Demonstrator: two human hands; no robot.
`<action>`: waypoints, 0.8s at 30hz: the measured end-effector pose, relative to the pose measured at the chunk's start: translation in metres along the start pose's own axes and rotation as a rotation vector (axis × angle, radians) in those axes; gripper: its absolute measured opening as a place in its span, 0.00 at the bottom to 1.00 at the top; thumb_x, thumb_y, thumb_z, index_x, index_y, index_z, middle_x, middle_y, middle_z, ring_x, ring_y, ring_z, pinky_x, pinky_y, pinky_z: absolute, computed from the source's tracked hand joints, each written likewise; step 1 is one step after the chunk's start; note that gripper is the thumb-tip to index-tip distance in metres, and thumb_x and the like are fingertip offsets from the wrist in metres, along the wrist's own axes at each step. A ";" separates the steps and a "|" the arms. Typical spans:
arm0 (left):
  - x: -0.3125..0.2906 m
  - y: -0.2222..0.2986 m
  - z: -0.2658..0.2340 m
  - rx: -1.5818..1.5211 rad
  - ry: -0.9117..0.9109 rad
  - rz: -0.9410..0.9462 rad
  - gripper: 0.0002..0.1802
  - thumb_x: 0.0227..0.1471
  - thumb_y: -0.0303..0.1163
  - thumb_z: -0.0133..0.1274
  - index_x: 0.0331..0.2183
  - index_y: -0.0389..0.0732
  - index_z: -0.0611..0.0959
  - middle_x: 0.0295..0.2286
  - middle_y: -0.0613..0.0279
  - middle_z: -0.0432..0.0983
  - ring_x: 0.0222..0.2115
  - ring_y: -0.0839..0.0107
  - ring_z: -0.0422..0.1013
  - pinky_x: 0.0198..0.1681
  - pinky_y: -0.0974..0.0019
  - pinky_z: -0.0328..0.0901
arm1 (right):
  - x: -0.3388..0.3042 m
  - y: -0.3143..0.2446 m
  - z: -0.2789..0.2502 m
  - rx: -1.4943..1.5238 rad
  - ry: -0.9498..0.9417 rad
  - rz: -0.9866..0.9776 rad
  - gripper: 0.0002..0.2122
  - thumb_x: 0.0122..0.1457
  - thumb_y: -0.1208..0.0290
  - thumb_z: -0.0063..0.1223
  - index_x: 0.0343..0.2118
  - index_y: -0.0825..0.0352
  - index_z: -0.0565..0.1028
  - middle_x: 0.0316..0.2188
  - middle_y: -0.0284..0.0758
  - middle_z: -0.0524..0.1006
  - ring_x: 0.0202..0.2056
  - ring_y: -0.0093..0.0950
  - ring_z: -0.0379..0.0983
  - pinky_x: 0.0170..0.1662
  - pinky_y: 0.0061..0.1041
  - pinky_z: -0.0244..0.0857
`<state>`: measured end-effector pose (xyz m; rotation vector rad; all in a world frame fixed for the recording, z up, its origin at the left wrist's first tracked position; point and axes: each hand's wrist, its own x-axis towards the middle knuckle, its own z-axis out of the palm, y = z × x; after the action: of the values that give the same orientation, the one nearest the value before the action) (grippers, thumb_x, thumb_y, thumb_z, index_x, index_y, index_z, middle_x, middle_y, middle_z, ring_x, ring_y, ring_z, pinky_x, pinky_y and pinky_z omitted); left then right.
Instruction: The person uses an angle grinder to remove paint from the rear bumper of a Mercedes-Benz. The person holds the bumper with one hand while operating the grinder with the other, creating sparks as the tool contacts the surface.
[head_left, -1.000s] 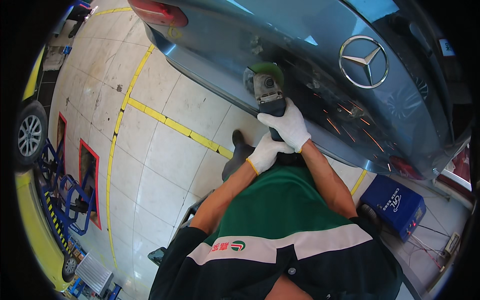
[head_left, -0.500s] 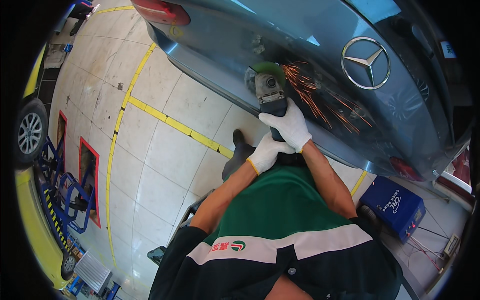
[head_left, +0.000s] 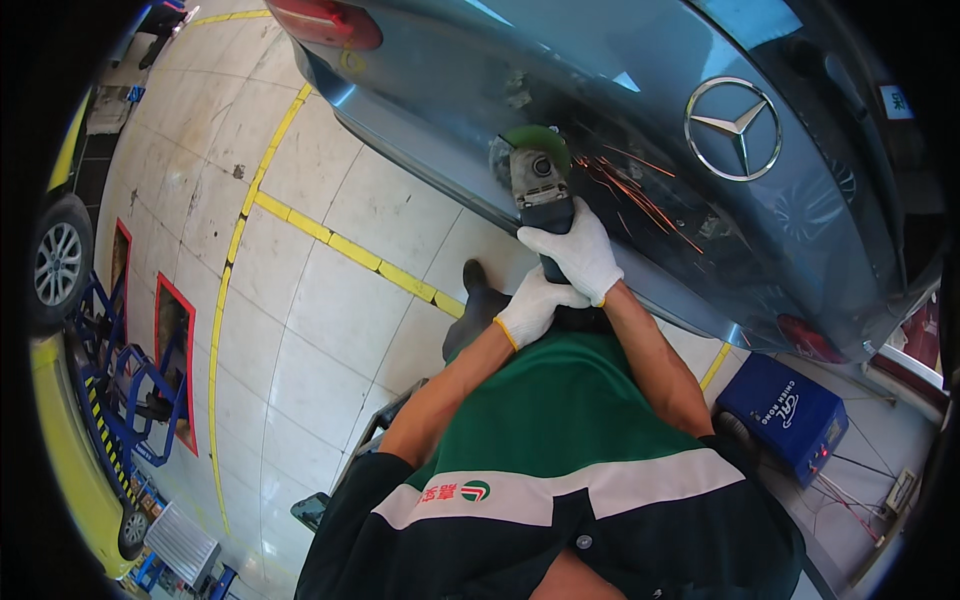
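Observation:
Both my hands, in white knitted gloves with yellow cuffs, are wrapped round an angle grinder [head_left: 541, 190] with a black body and a grey metal head. My right hand [head_left: 580, 255] grips the body just behind the head. Lower down, my left hand [head_left: 540, 305] closes round the rear part, its fingers partly hidden. The green-edged disc [head_left: 545, 140] is against the dark, scuffed patch of the blue-grey car's rear panel [head_left: 440, 85]. Orange sparks [head_left: 635, 190] fly from the disc to the right over the panel.
A round chrome emblem [head_left: 733, 128] sits on the panel, right of the sparks. On the floor at right stands a blue box-shaped machine [head_left: 775, 410] with cables. Yellow lines [head_left: 335, 240] mark the tiled floor. A yellow-green car [head_left: 75, 450] and blue lift frame [head_left: 145, 400] are at left.
The spray of sparks is thinner than before. My hands and the grinder hold almost the same position against the panel.

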<state>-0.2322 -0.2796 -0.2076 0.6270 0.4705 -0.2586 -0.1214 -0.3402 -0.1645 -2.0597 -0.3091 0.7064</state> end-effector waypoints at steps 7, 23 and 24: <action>0.000 -0.001 0.000 -0.014 -0.004 0.000 0.33 0.39 0.17 0.62 0.52 0.30 0.75 0.45 0.59 0.78 0.50 0.65 0.73 0.55 0.63 0.66 | 0.002 0.002 0.000 0.032 0.002 -0.007 0.29 0.44 0.60 0.73 0.45 0.72 0.74 0.36 0.38 0.80 0.37 0.28 0.78 0.43 0.29 0.73; 0.001 -0.003 -0.003 0.000 -0.008 -0.003 0.33 0.40 0.17 0.62 0.52 0.31 0.75 0.46 0.59 0.77 0.50 0.65 0.73 0.55 0.64 0.66 | 0.001 0.003 0.000 0.046 -0.003 0.008 0.28 0.45 0.60 0.73 0.44 0.72 0.74 0.35 0.39 0.80 0.35 0.26 0.78 0.42 0.28 0.73; 0.002 -0.003 -0.004 0.005 -0.010 -0.012 0.32 0.40 0.17 0.62 0.51 0.31 0.76 0.46 0.59 0.77 0.50 0.65 0.73 0.55 0.65 0.66 | 0.000 0.003 0.000 0.041 -0.003 0.004 0.28 0.45 0.60 0.73 0.44 0.72 0.74 0.34 0.38 0.80 0.35 0.26 0.78 0.42 0.28 0.73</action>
<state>-0.2329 -0.2801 -0.2131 0.6278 0.4640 -0.2741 -0.1213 -0.3417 -0.1676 -2.0208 -0.2901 0.7123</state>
